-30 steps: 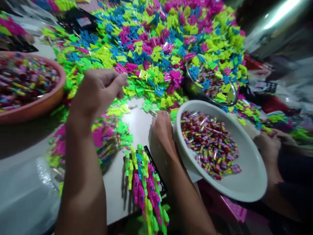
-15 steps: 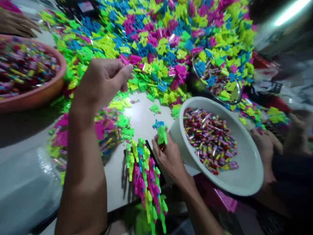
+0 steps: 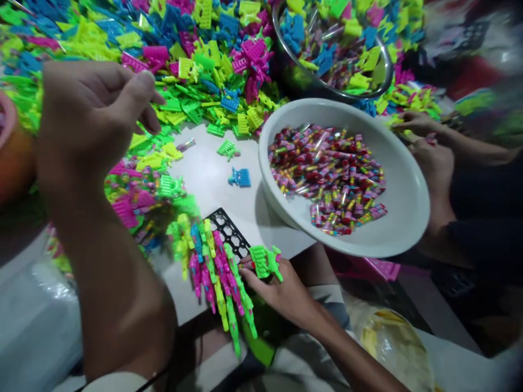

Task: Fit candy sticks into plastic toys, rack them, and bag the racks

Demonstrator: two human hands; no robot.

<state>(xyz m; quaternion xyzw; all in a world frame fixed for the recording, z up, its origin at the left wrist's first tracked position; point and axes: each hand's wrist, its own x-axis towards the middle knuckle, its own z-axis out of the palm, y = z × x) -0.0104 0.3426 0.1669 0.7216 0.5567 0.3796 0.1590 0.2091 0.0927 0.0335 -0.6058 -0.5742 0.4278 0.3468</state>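
Observation:
My right hand [image 3: 290, 291] is closed around a bright green plastic toy piece [image 3: 265, 262] with comb-like slots, at the table's front edge. A small reddish thing shows at its fingertips, too blurred to name. Beside it stands a black rack with round holes [image 3: 231, 234], its left part covered by rows of green, yellow, pink and blue toy pieces [image 3: 216, 272]. My left hand [image 3: 98, 106] is raised at the left, thumb and fingers curled together; anything inside is hidden. A blue slotted piece [image 3: 239, 177] and a green one [image 3: 227, 149] lie on the white table [image 3: 204, 174].
A white basin [image 3: 408, 218] of small wrapped tubes stands at the right. Behind it is a metal bowl [image 3: 386, 71]. Toy pieces [image 3: 196, 81] heap across the back. An orange tub [image 3: 16, 163] stands left. Another person's hands [image 3: 435, 158] are beyond the basin.
The view has shifted, with the table moving up and left in it. My right hand has come nearer the front edge and the rack, still holding the green piece. My left hand stays curled.

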